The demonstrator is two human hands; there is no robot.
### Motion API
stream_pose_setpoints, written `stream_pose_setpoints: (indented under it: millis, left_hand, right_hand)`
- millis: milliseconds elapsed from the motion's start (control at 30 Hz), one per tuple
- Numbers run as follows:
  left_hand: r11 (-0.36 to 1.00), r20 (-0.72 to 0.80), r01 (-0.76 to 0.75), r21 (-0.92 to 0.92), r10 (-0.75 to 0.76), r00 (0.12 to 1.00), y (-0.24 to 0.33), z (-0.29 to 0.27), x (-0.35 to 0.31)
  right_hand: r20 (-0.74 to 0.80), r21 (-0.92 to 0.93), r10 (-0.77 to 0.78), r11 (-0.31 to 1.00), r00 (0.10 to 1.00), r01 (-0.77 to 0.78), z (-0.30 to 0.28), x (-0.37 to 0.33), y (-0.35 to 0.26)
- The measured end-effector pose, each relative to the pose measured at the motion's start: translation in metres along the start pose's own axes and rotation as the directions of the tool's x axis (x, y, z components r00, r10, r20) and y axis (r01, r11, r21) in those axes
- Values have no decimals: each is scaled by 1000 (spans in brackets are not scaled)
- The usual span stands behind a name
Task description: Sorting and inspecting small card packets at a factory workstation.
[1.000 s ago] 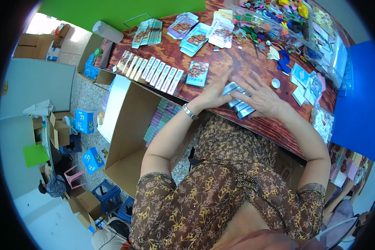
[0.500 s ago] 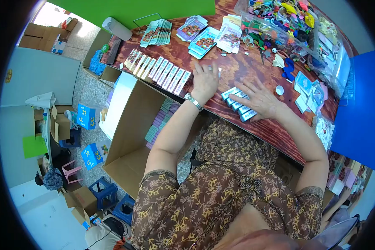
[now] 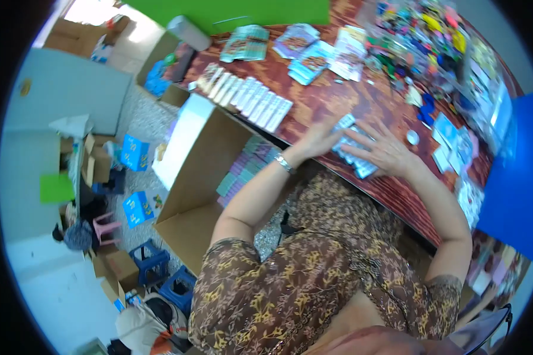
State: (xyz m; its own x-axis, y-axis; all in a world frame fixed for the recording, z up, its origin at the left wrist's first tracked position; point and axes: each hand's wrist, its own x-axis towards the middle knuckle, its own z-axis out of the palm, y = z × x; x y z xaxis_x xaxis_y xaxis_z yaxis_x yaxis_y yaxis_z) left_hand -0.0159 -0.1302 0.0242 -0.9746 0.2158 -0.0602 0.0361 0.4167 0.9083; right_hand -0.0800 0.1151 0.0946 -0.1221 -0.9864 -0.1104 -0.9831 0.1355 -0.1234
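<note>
A short row of small blue-and-white boxes (image 3: 364, 168) lies near the front edge of the red wood-patterned table (image 3: 314, 109). My right hand (image 3: 388, 152) rests over them, fingers spread, covering part of the row. At the row's left side is my left hand (image 3: 321, 139), its fingers stretched out and touching or almost touching the boxes. Motion blur hides the exact contact, and the right thumb is out of sight. Left of my hands, a longer row of narrow pale boxes (image 3: 247, 97) runs along the table edge.
Stacks of illustrated cards (image 3: 246, 44) lie at the back. A clear bin (image 3: 373, 35) of colourful trinkets stands at far right. Blue and white card pieces (image 3: 447, 139) and a small white cup (image 3: 412, 137) sit right. An open carton (image 3: 189, 171), holding pastel boxes, stands left of my lap.
My left hand has moved right, from beside the long row to the blue-and-white boxes. My right hand stays over them. The whole view has shifted slightly.
</note>
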Motion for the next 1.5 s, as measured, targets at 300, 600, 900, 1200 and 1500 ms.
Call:
stream_pose_setpoints:
  millis: [300, 600, 900, 1200, 1500]
  left_hand:
    - [983, -59, -19, 181, 30, 998, 0, 5, -23]
    - [991, 13, -50, 123, 49, 999, 20, 1, -25]
    - [988, -183, -57, 143, 83, 980, 5, 4, 0]
    - [974, -474, 220, 44, -174, 863, -14, -12, 46]
    - [973, -538, 230, -31, -210, 816, -19, -33, 88]
  right_hand:
    - [-275, 170, 324, 943, 905, -286, 30, -45, -14]
    - [-318, 532, 449, 814, 835, -235, 72, -26, -27]
    - [-266, 501, 465, 815, 844, -291, 65, -11, -5]
    - [-235, 545, 408, 807, 882, -228, 54, 22, 41]
    - [-319, 460, 354, 869, 879, -183, 51, 40, 58]
